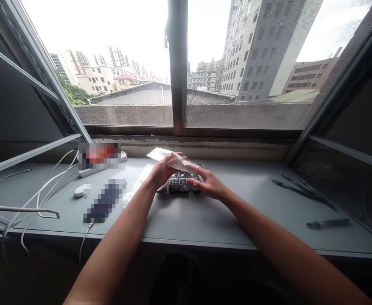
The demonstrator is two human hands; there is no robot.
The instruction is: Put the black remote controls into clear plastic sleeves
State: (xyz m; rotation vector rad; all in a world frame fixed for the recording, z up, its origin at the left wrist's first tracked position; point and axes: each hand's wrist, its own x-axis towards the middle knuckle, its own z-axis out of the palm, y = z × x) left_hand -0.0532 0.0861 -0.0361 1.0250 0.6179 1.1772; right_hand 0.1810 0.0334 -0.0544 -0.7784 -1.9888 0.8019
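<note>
A flat, thin white plastic sleeve (182, 162) is held up over the desk between my two hands. My left hand (163, 171) pinches its left part, with the thumb on top. My right hand (210, 183) has its fingers at the sleeve's right end, its thumb held apart lower down. I cannot tell whether something is inside the sleeve. Beneath my hands, several black remote controls (183, 182) lie side by side, partly hidden by my fingers. Left of them, partly behind my left forearm, lies crumpled clear plastic wrap (135, 190).
A blurred dark phone-like object (105, 201) with a cable lies left, near a small white rounded item (81, 190). Behind them is a white power strip (88, 171). White cables (46, 186) spread at far left; dark cables (295, 188) lie right. A window frame (177, 84) stands behind.
</note>
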